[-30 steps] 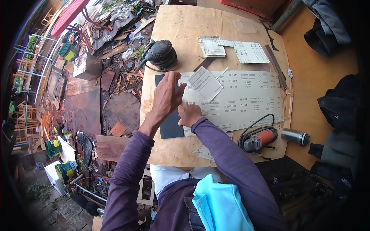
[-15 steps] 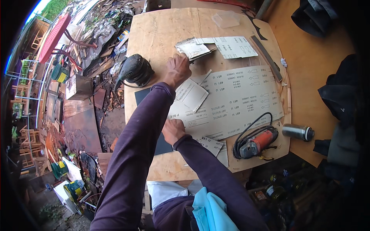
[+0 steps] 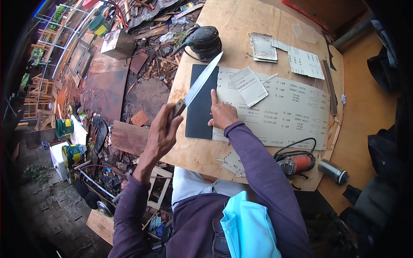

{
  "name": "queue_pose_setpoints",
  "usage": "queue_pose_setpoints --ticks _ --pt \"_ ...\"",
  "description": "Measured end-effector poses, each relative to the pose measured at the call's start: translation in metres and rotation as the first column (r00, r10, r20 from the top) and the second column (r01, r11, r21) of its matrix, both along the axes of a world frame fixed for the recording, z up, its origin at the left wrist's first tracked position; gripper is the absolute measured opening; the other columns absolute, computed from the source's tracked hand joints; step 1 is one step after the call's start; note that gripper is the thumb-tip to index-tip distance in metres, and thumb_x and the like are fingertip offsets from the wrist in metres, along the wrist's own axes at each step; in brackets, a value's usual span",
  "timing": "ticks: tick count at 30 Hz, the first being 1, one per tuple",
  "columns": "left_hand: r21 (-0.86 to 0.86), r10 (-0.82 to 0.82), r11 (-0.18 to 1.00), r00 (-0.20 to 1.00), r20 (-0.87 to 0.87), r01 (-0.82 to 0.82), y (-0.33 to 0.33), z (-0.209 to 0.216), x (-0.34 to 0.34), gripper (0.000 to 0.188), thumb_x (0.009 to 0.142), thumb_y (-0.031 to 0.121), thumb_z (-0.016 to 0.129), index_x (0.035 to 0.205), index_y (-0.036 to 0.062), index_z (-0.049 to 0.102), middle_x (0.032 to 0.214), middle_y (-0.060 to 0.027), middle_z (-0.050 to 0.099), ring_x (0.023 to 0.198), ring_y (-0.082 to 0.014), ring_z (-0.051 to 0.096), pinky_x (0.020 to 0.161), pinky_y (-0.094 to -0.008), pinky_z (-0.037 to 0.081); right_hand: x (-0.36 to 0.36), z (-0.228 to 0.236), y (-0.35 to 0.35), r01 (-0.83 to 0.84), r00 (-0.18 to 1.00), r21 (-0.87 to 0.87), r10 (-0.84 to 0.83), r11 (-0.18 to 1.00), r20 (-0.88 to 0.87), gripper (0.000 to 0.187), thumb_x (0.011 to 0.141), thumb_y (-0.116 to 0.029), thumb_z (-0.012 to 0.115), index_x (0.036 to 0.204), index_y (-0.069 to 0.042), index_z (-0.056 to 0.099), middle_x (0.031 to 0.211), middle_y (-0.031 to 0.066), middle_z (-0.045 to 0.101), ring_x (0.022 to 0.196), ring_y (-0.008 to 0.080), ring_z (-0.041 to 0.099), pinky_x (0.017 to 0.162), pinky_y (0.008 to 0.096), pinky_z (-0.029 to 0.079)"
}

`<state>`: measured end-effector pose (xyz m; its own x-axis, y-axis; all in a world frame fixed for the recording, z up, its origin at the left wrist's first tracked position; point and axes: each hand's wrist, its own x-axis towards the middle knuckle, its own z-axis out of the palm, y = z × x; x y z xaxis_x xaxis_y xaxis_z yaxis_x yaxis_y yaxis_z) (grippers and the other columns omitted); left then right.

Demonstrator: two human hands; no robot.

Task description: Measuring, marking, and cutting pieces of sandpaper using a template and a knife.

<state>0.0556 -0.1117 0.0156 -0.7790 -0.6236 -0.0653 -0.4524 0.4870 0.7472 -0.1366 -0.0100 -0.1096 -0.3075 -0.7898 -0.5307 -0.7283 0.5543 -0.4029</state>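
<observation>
My left hand point(image 3: 161, 134) is closed around the handle of a long-bladed knife point(image 3: 203, 81), raised over the table's left edge with the tip pointing up and right. My right hand point(image 3: 223, 113) lies on a large printed grey sandpaper sheet point(image 3: 290, 112), index finger stretched along its left edge and the other fingers partly curled. A dark strip point(image 3: 200, 122) borders that edge; whether it is the same sheet folded over, I cannot tell. A smaller sandpaper piece point(image 3: 249, 88) rests on the sheet, beyond my right hand.
A black sander point(image 3: 204, 42) stands at the table's far left. Folded sandpaper point(image 3: 263, 47) and another sheet point(image 3: 306, 61) lie farther back. A red-and-black corded power tool point(image 3: 297, 163) and a metal flask point(image 3: 332, 172) are at the right. Scrap wood point(image 3: 134, 138) covers ground at left.
My left hand has drawn back from the folded sandpaper and now holds up the knife. My right hand has moved up along the sheet's left edge. The view has shifted left.
</observation>
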Motion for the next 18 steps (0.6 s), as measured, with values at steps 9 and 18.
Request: queue_pose_setpoints --ticks 9,18 --pt "-0.034 0.280 0.960 0.940 0.196 -0.279 0.137 -0.073 0.214 0.041 0.094 0.014 0.076 0.127 0.0019 0.054 0.103 -0.0239 0.070 0.089 -0.0422 0.072 0.072 -0.0452 0.057 0.002 0.006 -0.011 0.001 0.999 0.046 -0.003 0.999 0.049 0.136 0.077 -0.030 0.091 0.166 -0.002 -0.008 0.115 0.0105 0.077 0.112 0.0346 0.072 0.099 0.0419 0.057" --pt "-0.102 0.071 0.993 0.989 0.133 -0.058 0.156 -0.116 0.174 0.038 0.092 0.015 0.076 0.124 0.0040 0.059 0.109 -0.0172 0.056 0.085 -0.0377 0.068 0.066 -0.0442 0.057 0.004 0.010 -0.010 -0.021 0.998 0.088 0.026 0.996 -0.061 0.137 0.078 -0.037 0.092 0.168 -0.007 -0.007 0.127 0.0188 0.073 0.119 0.0367 0.069 0.105 0.0406 0.054"
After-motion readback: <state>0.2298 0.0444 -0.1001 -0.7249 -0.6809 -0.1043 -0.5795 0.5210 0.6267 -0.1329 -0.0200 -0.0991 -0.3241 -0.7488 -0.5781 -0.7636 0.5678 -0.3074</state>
